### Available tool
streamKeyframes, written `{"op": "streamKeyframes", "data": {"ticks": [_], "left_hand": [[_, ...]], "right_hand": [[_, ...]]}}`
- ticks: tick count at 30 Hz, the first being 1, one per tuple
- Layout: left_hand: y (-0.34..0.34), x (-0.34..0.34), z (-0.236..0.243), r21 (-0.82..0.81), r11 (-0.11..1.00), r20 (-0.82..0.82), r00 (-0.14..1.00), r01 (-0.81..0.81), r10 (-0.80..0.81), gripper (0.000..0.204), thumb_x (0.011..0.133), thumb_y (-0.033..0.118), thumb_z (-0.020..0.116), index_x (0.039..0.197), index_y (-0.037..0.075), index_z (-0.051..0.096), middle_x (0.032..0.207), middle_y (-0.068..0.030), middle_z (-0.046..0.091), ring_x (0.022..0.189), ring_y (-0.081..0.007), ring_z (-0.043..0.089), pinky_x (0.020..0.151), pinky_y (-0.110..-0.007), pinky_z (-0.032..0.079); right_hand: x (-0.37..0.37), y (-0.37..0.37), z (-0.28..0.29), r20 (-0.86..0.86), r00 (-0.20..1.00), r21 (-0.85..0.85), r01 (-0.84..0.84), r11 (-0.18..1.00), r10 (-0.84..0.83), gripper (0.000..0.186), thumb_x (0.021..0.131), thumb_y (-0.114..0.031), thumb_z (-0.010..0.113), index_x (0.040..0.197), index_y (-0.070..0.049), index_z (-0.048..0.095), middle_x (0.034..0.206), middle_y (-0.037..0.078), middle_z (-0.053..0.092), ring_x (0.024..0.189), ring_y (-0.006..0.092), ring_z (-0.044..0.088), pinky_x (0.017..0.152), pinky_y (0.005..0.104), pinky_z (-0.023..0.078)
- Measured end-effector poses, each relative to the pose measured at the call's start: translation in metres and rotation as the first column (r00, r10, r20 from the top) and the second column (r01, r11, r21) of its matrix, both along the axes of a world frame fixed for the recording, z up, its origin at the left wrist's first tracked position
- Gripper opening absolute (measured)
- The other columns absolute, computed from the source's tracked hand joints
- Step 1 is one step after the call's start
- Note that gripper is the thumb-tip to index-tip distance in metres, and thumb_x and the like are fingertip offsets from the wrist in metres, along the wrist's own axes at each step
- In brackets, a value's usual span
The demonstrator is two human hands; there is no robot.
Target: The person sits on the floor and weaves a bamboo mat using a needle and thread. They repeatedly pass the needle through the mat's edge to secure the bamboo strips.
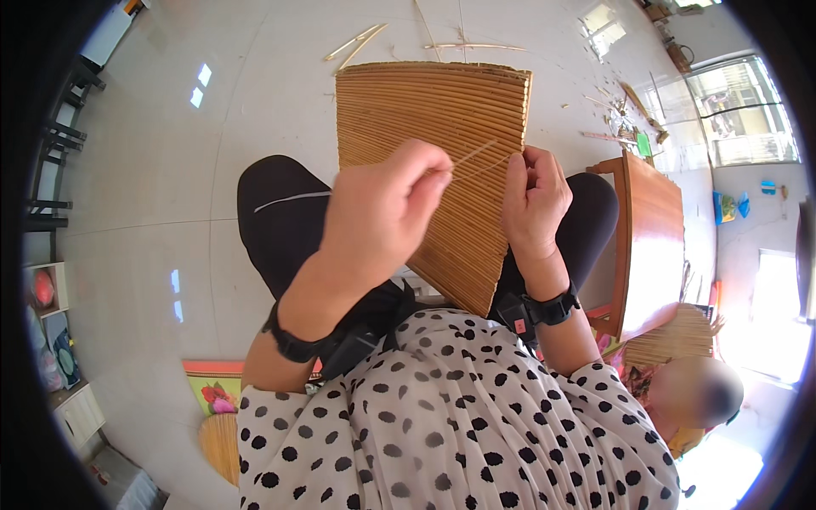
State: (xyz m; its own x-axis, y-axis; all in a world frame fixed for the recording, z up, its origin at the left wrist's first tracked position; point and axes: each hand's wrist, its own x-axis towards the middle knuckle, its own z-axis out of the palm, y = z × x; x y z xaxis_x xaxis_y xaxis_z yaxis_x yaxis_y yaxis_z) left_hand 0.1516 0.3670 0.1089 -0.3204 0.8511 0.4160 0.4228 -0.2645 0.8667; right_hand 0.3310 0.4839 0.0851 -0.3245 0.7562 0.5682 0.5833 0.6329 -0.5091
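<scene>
A stiff panel of thin tan stalks laid side by side [425, 106] lies across my lap, its far edge raised over the floor. Above its middle, my left hand [387, 200] is closed in a pinch on a thin pale strand [476, 153]. That strand stretches right over the stalks, and a second fine line runs toward my right fingers. At the panel's right edge my right hand [537, 200] is closed, thumb and fingers gripping the rim; whether it also holds the strand's end is hidden. A narrow white strip [293, 201] drapes over my left knee.
Loose stalks [361, 42] lie on the tiled floor beyond the panel. A wooden table or stool [650, 246] stands right of my knee, scraps [625, 123] behind it. Another person [693, 395] is at lower right. Dark-framed furniture [64, 144] and shelves [51, 297] line the left.
</scene>
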Motion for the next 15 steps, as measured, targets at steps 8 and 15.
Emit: {"op": "streamKeyframes", "data": {"ticks": [8, 15], "left_hand": [[0.024, 0.018, -0.008, 0.014, 0.999, -0.271, 0.962, -0.034, 0.037, 0.010, 0.089, 0.006, 0.073, 0.099, 0.006, 0.072, 0.068, -0.0114, 0.067, 0.055, -0.0262, 0.064, 0.051, -0.033, 0.048], [0.033, 0.019, -0.015, 0.044, 0.998, -0.308, 0.950, -0.042, 0.053, 0.011, 0.087, 0.005, 0.073, 0.097, 0.007, 0.072, 0.071, -0.0108, 0.069, 0.057, -0.0280, 0.065, 0.051, -0.035, 0.048]], "right_hand": [[0.006, 0.003, -0.003, -0.102, 0.993, -0.095, -0.076, 0.993, 0.066, 0.008, 0.091, -0.005, 0.067, 0.094, 0.002, 0.067, 0.076, 0.011, 0.063, 0.057, 0.0157, 0.058, 0.056, 0.0292, 0.047], [0.004, 0.002, -0.004, -0.098, 0.995, -0.079, -0.028, 0.996, 0.020, 0.008, 0.090, -0.005, 0.068, 0.094, 0.002, 0.067, 0.076, 0.010, 0.064, 0.057, 0.0153, 0.060, 0.056, 0.0281, 0.049]]}}
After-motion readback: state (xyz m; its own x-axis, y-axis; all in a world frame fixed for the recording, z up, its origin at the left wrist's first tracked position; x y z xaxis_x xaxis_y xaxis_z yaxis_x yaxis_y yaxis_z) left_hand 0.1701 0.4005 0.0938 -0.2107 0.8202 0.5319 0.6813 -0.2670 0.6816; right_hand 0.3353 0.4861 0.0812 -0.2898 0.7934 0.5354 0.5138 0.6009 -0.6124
